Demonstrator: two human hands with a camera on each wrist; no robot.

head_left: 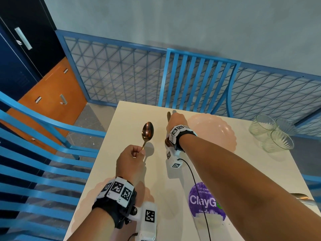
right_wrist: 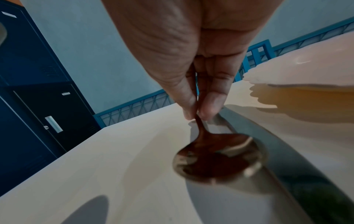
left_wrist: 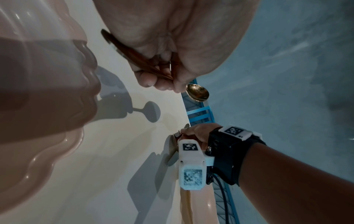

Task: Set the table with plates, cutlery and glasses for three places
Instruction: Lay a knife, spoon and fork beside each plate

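My left hand [head_left: 137, 153] grips the handle of a copper spoon [head_left: 147, 133] and holds it bowl-up above the cream table [head_left: 121, 171]; the same spoon [left_wrist: 197, 92] also shows in the left wrist view. My right hand [head_left: 171, 119] reaches to the far edge, left of a pink scalloped plate [head_left: 213, 133]. Its thumb and finger [right_wrist: 210, 106] pinch a second spoon [right_wrist: 218, 159], whose bowl is low at the tabletop. A long grey knife blade [right_wrist: 277, 151] lies between that spoon and the plate [right_wrist: 306, 63]. Another pink plate [head_left: 83, 202] sits under my left wrist.
Three ribbed glasses [head_left: 271, 134] stand together at the far right of the table. More cutlery [head_left: 302, 197] shows at the right edge behind my forearm. A purple sticker [head_left: 203, 202] is on the tabletop. Blue slatted chairs stand at the far side [head_left: 199, 80] and left [head_left: 43, 153].
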